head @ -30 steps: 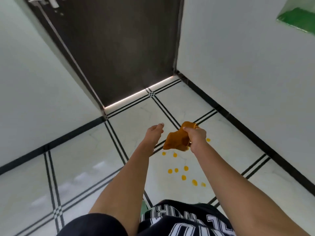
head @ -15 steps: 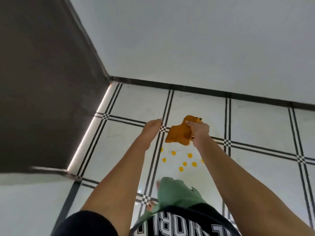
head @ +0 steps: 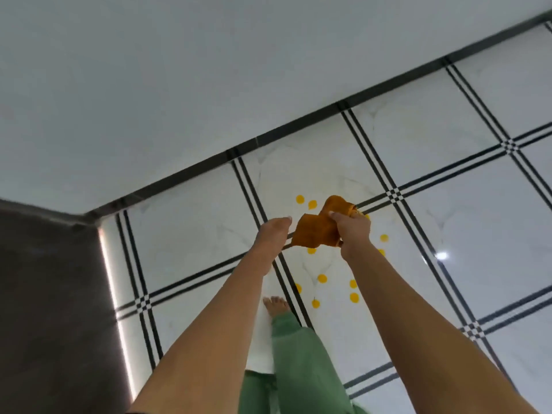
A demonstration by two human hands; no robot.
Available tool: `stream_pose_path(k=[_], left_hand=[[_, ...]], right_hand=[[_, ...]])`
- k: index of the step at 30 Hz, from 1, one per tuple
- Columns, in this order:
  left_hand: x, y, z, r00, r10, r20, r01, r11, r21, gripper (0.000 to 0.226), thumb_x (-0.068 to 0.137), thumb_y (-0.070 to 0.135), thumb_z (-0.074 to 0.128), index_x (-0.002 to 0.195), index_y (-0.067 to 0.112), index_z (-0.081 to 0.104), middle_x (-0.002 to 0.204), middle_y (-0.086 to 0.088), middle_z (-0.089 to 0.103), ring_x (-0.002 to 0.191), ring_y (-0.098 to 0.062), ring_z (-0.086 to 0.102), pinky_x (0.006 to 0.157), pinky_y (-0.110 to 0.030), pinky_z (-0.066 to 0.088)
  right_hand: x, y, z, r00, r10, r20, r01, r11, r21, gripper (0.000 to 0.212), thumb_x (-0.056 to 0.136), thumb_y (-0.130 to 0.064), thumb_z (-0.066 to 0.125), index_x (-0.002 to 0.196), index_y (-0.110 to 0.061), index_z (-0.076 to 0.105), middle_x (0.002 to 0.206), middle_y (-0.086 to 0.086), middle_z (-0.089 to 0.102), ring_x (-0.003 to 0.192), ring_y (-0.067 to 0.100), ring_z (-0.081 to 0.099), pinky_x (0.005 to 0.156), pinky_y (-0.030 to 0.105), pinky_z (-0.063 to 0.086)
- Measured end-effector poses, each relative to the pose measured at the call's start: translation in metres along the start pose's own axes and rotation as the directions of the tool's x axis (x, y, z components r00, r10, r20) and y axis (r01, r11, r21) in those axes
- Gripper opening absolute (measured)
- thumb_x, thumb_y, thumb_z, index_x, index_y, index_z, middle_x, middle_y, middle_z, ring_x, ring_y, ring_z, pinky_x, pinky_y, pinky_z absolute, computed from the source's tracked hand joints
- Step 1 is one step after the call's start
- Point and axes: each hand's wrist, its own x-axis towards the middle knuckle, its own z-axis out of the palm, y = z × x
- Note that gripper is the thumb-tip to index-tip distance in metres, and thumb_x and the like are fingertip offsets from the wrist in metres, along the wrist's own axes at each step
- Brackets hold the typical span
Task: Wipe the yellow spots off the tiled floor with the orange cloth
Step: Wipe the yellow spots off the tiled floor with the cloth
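Nothing is wiped yet: the yellow spots [head: 322, 278] dot the floor [head: 448, 204] near the wall edge, while the right hand [head: 352, 231] grips the bunched orange cloth [head: 313, 234] above them; the left hand [head: 273, 234] hovers, fingers extended, empty

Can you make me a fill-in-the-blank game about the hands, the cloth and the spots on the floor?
1. The bunched orange cloth is gripped by the ____ hand.
2. The round spots on the white tiled floor are coloured ____.
3. The left hand is open and holds ____.
4. The bare foot sticks out of a ____ trouser leg.

Missing words: right; yellow; nothing; green
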Motion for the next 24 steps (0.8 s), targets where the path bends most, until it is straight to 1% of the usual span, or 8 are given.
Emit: stream_pose_path(k=[5,10,12,15,17,19,22,24], left_hand=[[0.144,0.015,0.014,0.994,0.081,0.075,-0.092,0.985,0.147,0.040,0.094,0.033,0.043,0.125,0.009,0.054,0.127,-0.008,0.055,0.114,-0.025,0.050,0.095,-0.035,0.038],[0.309,-0.025,0.043,0.950,0.244,0.192,-0.293,0.910,0.293,0.024,0.097,0.031,0.039,0.092,0.018,0.058,0.080,0.007,0.049,0.092,-0.021,0.042,0.075,-0.029,0.033],[0.372,-0.057,0.050,0.915,0.302,0.268,-0.383,0.859,0.340,0.027,0.098,0.030,0.037,0.112,0.019,0.058,0.108,0.001,0.059,0.107,-0.022,0.047,0.080,-0.024,0.033],[0.455,-0.099,0.059,0.883,0.366,0.294,-0.465,0.768,0.440,0.038,0.098,0.031,0.037,0.132,0.017,0.047,0.139,-0.002,0.047,0.127,-0.020,0.042,0.096,-0.025,0.031],[0.500,-0.119,0.069,0.839,0.457,0.294,-0.538,0.625,0.565,0.042,0.099,0.034,0.035,0.136,0.018,0.043,0.146,-0.004,0.040,0.135,-0.021,0.033,0.107,-0.034,0.028],[0.543,-0.134,0.080,0.762,0.551,0.341,-0.585,0.359,0.727,0.047,0.099,0.038,0.029,0.143,0.020,0.033,0.154,-0.002,0.025,0.143,-0.020,0.017,0.113,-0.040,0.019],[0.585,-0.145,0.086,0.659,0.639,0.396,-0.577,0.093,0.811,0.052,0.099,0.040,0.021,0.148,0.021,0.018,0.158,-0.001,0.009,0.145,-0.019,0.002,0.115,-0.041,0.006],[0.598,-0.149,0.084,0.594,0.687,0.419,-0.588,0.015,0.809,0.054,0.098,0.042,0.017,0.148,0.020,0.017,0.157,-0.001,0.010,0.145,-0.018,0.002,0.115,-0.041,0.002]], right_hand=[[0.117,0.030,0.048,0.997,-0.014,-0.077,0.016,0.999,0.029,0.013,0.088,-0.009,0.060,0.096,-0.011,0.051,0.081,0.000,0.050,0.084,0.019,0.050,0.076,0.032,0.045],[0.277,0.123,0.083,0.978,0.013,-0.210,-0.014,1.000,-0.003,0.029,0.087,-0.020,0.062,0.112,-0.009,0.052,0.106,0.007,0.054,0.097,0.025,0.052,0.083,0.037,0.047],[0.338,0.167,0.105,0.967,0.044,-0.249,-0.070,0.993,-0.097,0.050,0.088,-0.032,0.059,0.127,-0.006,0.043,0.114,0.007,0.052,0.109,0.029,0.051,0.087,0.038,0.045],[0.420,0.220,0.137,0.955,0.021,-0.297,-0.102,0.960,-0.261,0.071,0.088,-0.052,0.046,0.144,-0.014,0.023,0.143,0.011,0.037,0.130,0.036,0.035,0.104,0.050,0.034],[0.459,0.244,0.153,0.946,-0.016,-0.323,-0.131,0.895,-0.427,0.076,0.089,-0.062,0.033,0.149,-0.027,0.003,0.158,0.008,0.003,0.142,0.040,0.004,0.113,0.057,0.010],[0.492,0.269,0.172,0.927,-0.091,-0.363,-0.144,0.808,-0.571,0.076,0.086,-0.070,0.025,0.147,-0.037,-0.007,0.156,0.005,-0.017,0.141,0.039,-0.016,0.111,0.059,-0.004],[0.530,0.277,0.188,0.827,-0.385,-0.410,-0.049,0.676,-0.735,0.082,0.082,-0.075,0.024,0.147,-0.035,-0.005,0.156,0.010,-0.015,0.140,0.037,-0.019,0.108,0.061,-0.010],[0.555,0.259,0.185,0.765,-0.572,-0.294,0.050,0.509,-0.859,0.086,0.083,-0.074,0.023,0.149,-0.024,-0.001,0.157,0.011,-0.013,0.142,0.033,-0.017,0.109,0.056,-0.013]])
